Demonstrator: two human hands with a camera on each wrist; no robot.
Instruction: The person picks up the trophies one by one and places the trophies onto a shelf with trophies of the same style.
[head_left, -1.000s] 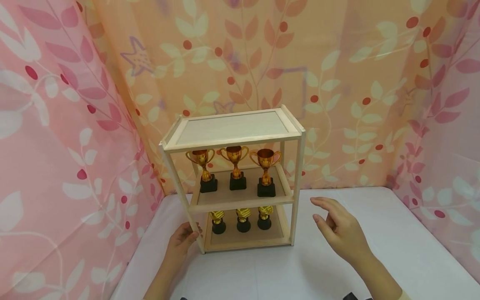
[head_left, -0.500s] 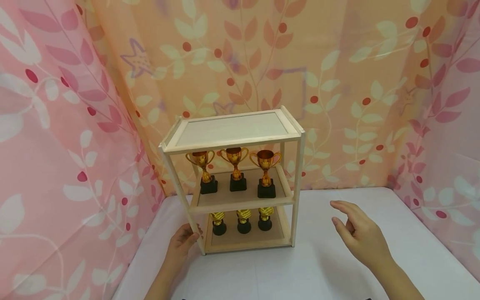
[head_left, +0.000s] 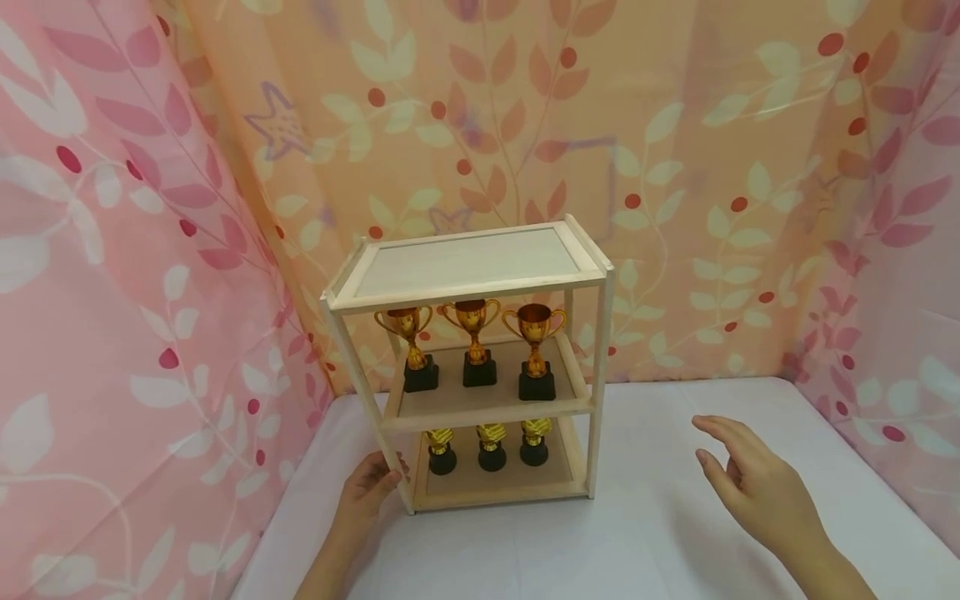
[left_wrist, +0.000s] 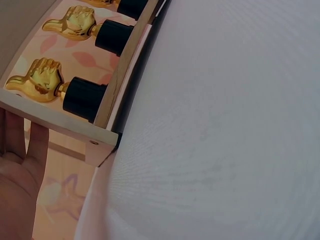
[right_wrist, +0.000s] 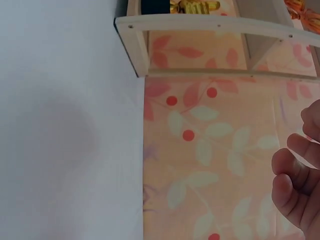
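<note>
A three-tier wooden shelf [head_left: 602, 367] stands on the white-covered table. My left hand [head_left: 363, 498] holds its front left post low down, thumb in front and fingertips behind. In the left wrist view, the fingers [left_wrist: 37, 150] lie against that post. Three gold cup trophies [head_left: 536, 329] with black bases stand on the middle tier. On the bottom tier are three gold thumbs-up trophies [head_left: 492, 454], clearer in the left wrist view, where the nearest trophy [left_wrist: 85, 97] shows its black base. To the right of the shelf, my right hand [head_left: 765, 496] hovers with relaxed fingers, holding nothing.
The white tabletop [head_left: 645, 550] spreads in front of the shelf and to its right. An orange leaf-patterned curtain [head_left: 675, 125] hangs behind it. Pink curtains [head_left: 150, 333] close in the sides. The shelf's top panel [head_left: 472, 262] bears nothing.
My right hand has moved right and a little toward me, away from the shelf. The left hand keeps its hold on the post. Shelf and trophies stay in place.
</note>
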